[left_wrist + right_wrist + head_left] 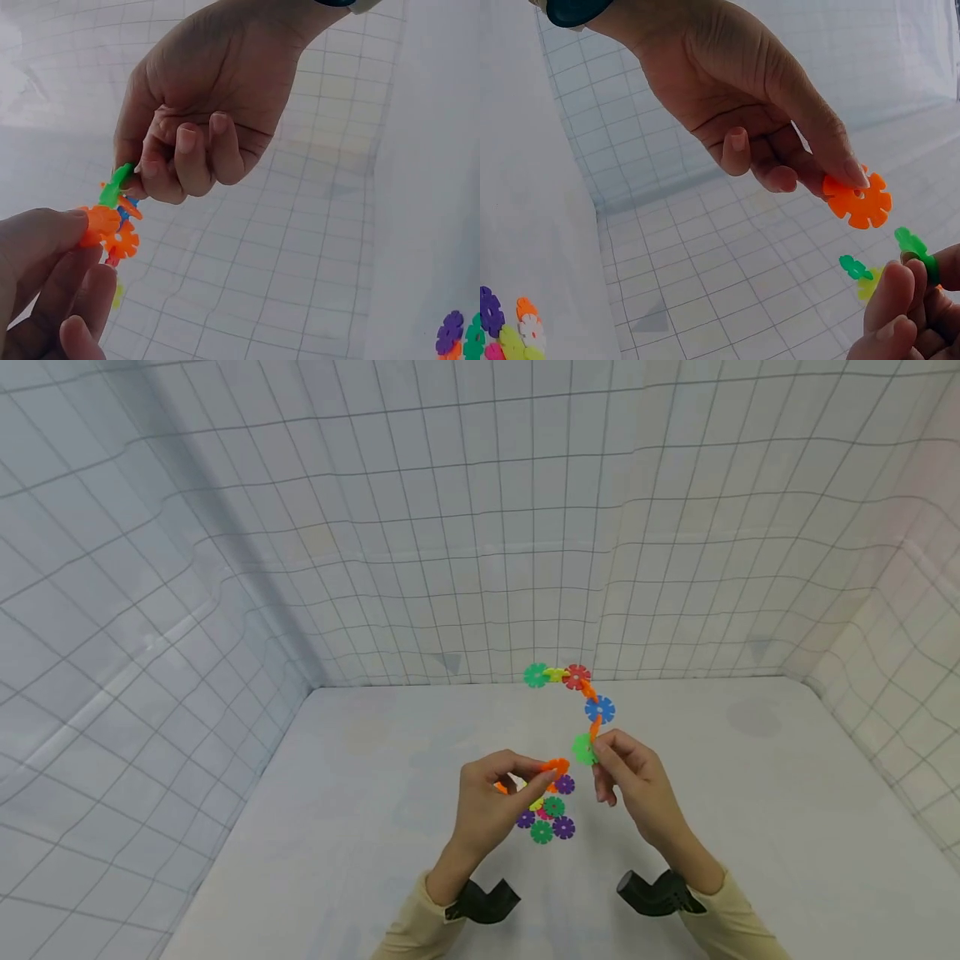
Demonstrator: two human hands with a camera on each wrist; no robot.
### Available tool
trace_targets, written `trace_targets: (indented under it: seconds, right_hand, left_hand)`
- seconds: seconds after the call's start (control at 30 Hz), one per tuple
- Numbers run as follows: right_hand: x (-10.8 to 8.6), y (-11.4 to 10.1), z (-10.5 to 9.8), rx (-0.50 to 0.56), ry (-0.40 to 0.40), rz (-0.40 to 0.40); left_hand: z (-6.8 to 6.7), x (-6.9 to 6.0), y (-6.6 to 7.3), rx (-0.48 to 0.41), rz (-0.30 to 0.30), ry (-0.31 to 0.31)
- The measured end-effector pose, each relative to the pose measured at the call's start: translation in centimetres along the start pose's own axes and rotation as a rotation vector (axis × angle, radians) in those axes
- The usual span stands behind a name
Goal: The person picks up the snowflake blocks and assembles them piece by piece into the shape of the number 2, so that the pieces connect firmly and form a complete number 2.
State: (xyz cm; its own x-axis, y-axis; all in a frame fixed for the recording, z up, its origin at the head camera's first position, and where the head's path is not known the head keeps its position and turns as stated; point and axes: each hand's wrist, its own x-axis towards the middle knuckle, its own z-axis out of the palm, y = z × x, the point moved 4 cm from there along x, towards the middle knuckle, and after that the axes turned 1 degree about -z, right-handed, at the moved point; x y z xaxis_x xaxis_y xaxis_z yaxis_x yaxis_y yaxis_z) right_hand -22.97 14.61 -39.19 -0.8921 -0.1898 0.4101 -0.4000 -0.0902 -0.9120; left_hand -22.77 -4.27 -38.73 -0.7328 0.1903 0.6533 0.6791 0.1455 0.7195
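My left hand (495,802) pinches a loose orange notched disc (557,767) between thumb and index finger; in the right wrist view the orange disc (859,199) shows its flat face. My right hand (637,781) pinches the light green disc (584,748) at the lower end of a curved chain. From there the chain runs up through an orange disc, a blue disc (600,710), another orange one, a red disc (577,677) and a yellow one to a darker green disc (536,675). The orange disc and the light green disc are apart.
Several loose discs lie on the white table (360,827) below and beside my left hand, among them a purple disc (564,827) and a green disc (542,832). A white sheet with a grid pattern (450,543) stands behind the table and along both sides.
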Motion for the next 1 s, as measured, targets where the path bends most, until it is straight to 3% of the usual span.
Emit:
trace_targets:
  seconds: [0.13,0.33,0.5,0.7,0.83,1.0]
  right_hand:
    - [-0.1,-0.1,0.2,0.005,-0.025,-0.033]
    - [-0.2,-0.1,0.3,0.095,-0.127,-0.03]
    - [-0.2,-0.4,0.4,0.268,-0.243,-0.014]
    - [-0.2,-0.6,0.3,0.454,-0.341,-0.052]
    - [-0.1,-0.4,0.3,0.36,-0.26,-0.012]
    - [-0.2,-0.1,0.6,0.11,-0.07,0.021]
  left_hand:
    - [0.0,0.1,0.7,0.031,0.075,0.021]
    - [0.0,0.4,2.1,0.045,0.108,0.032]
    - [-0.1,0.3,1.5,0.03,0.103,0.035]
    - [0.0,0.1,0.8,0.011,0.114,0.028]
    - [0.0,0.1,1.0,0.013,0.102,0.024]
    - [0.1,0.3,2.6,0.022,0.11,0.009]
